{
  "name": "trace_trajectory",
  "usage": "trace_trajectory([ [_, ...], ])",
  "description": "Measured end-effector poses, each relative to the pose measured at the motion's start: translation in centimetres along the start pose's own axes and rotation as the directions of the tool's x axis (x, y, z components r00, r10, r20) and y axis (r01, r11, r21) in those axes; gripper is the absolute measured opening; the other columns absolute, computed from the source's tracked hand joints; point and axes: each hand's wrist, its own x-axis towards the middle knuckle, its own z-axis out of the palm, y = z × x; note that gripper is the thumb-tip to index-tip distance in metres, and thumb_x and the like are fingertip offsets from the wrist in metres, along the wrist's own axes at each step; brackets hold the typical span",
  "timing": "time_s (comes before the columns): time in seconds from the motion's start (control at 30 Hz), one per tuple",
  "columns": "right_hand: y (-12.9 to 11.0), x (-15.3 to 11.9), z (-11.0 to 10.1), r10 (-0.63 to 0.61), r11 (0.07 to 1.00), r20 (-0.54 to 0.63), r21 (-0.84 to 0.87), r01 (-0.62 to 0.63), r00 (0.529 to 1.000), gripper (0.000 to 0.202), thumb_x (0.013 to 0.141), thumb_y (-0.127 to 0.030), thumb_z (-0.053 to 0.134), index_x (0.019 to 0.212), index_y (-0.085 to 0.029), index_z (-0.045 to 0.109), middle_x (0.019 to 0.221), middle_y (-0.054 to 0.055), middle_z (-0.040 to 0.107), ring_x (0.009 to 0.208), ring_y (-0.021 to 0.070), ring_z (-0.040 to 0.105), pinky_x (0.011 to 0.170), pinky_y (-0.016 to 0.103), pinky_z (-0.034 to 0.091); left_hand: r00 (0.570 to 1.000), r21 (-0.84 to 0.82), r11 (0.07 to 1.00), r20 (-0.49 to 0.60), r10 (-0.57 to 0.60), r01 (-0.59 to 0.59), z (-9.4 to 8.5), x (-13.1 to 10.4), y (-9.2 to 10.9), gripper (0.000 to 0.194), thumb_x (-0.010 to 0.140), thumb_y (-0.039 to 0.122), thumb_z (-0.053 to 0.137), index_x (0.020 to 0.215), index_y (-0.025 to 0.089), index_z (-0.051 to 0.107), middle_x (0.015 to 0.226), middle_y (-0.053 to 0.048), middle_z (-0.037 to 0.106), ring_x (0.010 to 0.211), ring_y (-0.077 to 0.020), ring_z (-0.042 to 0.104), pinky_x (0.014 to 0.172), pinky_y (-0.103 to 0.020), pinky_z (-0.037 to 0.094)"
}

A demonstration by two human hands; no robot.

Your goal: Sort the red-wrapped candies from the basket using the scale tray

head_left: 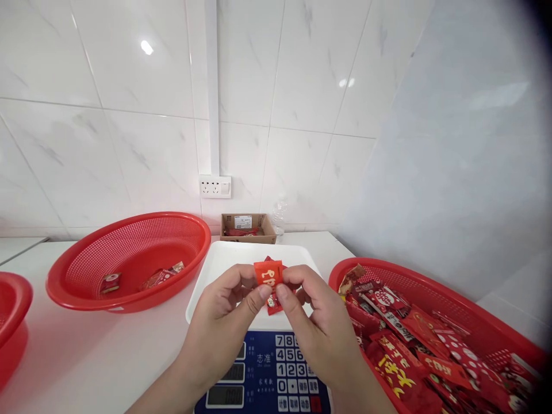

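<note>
Red packet [268, 272] level between both hands

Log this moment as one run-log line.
left hand: holds red packet | right hand: same packet | under: scale tray | right: full red basket

A red packet [268, 272] with white lettering is seen. The baskets [129, 259] are red mesh, the tray [224, 259] white, the scale [267, 374] blue with white keys, the wall tiles [302, 86] white marbled grey.
</note>
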Motion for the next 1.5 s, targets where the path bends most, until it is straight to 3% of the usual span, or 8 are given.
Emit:
trace_trajectory([
  [0.17,0.02,-0.11,0.19,-0.060,0.994,-0.028,-0.091,0.057,0.998,0.013,0.091,-0.027,0.047,0.082,-0.020,0.054,0.074,0.000,0.060,0.062,0.0116,0.053,0.054,0.023,0.042,0.998,-0.009,0.999,0.042,-0.040,0.040,-0.16,0.10,0.06,0.016,0.082,0.031,0.063,0.093,0.019,0.065,0.096,-0.005,0.066,0.091,-0.0193,0.059,0.081,-0.032,0.049],
  [0.43,-0.25,-0.26,0.29,-0.064,0.997,-0.013,-0.054,0.064,0.998,0.014,0.092,-0.028,0.046,0.082,-0.021,0.055,0.075,0.000,0.060,0.063,0.0118,0.053,0.054,0.023,0.041,0.997,-0.047,0.999,0.076,0.004,-0.001,-0.40,0.09,-0.11,0.015,0.085,0.031,0.059,0.076,0.019,0.055,0.076,0.001,0.058,0.077,-0.0133,0.054,0.073,-0.026,0.046],
  [0.63,-0.17,-0.20,0.28,0.033,0.995,0.061,0.087,-0.039,0.998,0.021,0.094,-0.037,0.044,0.087,-0.021,0.057,0.075,-0.001,0.060,0.065,0.0122,0.054,0.057,0.023,0.043,0.999,-0.086,0.996,0.048,0.013,-0.009,-0.05,0.15,-0.33,0.018,0.084,0.032,0.060,0.074,0.018,0.057,0.071,0.002,0.056,0.071,-0.0119,0.052,0.068,-0.025,0.046],
  [0.87,-0.07,-0.08,0.63,0.009,0.994,0.046,0.104,-0.014,0.999,0.031,0.095,-0.039,0.040,0.074,-0.020,0.052,0.066,-0.001,0.056,0.061,0.0121,0.051,0.056,0.023,0.042,0.996,-0.113,0.994,0.094,-0.002,0.013,0.21,0.15,-0.38,0.025,0.087,0.036,0.056,0.070,0.018,0.054,0.067,0.001,0.056,0.068,-0.0123,0.053,0.067,-0.026,0.047],
  [1.2,-0.54,-0.37,0.47,0.010,0.993,0.076,0.114,-0.019,0.997,0.035,0.095,-0.037,0.039,0.065,-0.020,0.047,0.057,-0.003,0.050,0.052,0.0106,0.045,0.048,0.022,0.035,0.976,0.052,0.999,0.219,-0.016,0.005,0.05,-0.32,0.38,0.031,0.090,0.042,0.048,0.071,0.018,0.055,0.068,0.001,0.054,0.067,-0.0125,0.050,0.065,-0.024,0.044],
  [1.5,-0.62,-0.03,0.79,0.073,0.978,0.051,0.193,-0.081,0.996,0.038,0.095,-0.045,0.038,0.068,-0.019,0.049,0.060,-0.002,0.050,0.056,0.0108,0.047,0.052,0.022,0.038,0.990,0.057,0.997,0.134,0.045,-0.054,0.36,-0.35,-0.16,0.026,0.090,0.040,0.049,0.078,0.020,0.059,0.071,0.001,0.053,0.070,-0.0131,0.051,0.067,-0.024,0.044],
])
